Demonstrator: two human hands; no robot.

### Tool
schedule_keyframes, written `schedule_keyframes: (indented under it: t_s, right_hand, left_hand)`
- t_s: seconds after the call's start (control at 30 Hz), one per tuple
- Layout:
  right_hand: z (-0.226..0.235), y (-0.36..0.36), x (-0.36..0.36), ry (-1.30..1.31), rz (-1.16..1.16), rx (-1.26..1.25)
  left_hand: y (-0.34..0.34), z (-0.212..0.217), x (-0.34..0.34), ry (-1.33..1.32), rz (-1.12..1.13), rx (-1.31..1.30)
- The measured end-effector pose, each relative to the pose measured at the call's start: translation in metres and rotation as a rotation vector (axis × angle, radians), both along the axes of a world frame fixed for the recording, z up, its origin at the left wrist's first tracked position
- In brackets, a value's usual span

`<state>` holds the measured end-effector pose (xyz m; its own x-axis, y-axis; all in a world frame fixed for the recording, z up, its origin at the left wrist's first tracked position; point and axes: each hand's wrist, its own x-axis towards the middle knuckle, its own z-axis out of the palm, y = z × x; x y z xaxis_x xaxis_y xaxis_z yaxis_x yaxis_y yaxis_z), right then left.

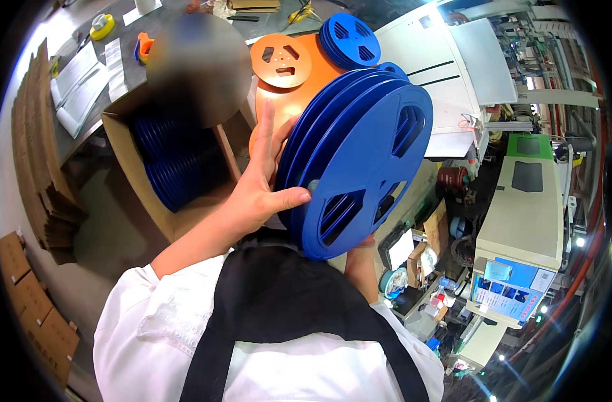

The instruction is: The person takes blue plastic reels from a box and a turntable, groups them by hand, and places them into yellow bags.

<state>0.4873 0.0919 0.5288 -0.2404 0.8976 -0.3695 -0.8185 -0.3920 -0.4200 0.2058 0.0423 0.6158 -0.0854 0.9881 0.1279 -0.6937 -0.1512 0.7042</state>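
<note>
Blue plastic reels (359, 157), several of them stacked face to face, are held up on edge close in front of the person's chest. The left hand (259, 187) lies against the left side of the stack, with the fingers stretched upward behind it and the thumb (289, 199) pressed on the front reel near its hub. The right hand (361, 246) is under the stack; only a small part of it shows below the lowest rim, so I cannot tell how far it is closed.

Behind the stack lie orange reels (282, 67), flat, with one more blue reel (349, 39) on top of them. To the left stands an open cardboard box (128, 157) with more blue reels packed on edge inside. Flat folded cartons (41, 167) lean at the far left. On the right is a white machine (446, 80), and a second pale machine (523, 214) is lower down.
</note>
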Motion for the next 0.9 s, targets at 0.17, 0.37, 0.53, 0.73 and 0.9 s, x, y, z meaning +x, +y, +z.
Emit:
schedule_keyframes:
  t_s: [0.17, 0.37, 0.53, 0.73, 0.9]
  right_hand:
    - [-0.005, -0.016, 0.007, -0.075, -0.047, -0.016]
    - [-0.014, -0.075, 0.041, -0.258, -0.204, -0.068]
    - [-0.015, -0.132, 0.084, -0.383, -0.406, -0.082]
    - [-0.018, -0.211, 0.116, -0.553, -0.636, -0.380]
    - [-0.063, -0.368, 0.190, -0.565, -0.787, -0.334]
  left_hand:
    - [0.003, -0.009, -0.004, -0.080, -0.009, -0.147]
    - [0.012, -0.046, 0.007, -0.123, -0.124, -0.350]
    - [0.009, -0.118, 0.044, -0.046, -0.224, -0.678]
    - [-0.038, -0.184, 0.075, 0.180, -0.412, -0.859]
    - [-0.085, -0.192, 0.166, 0.510, -0.738, -0.831]
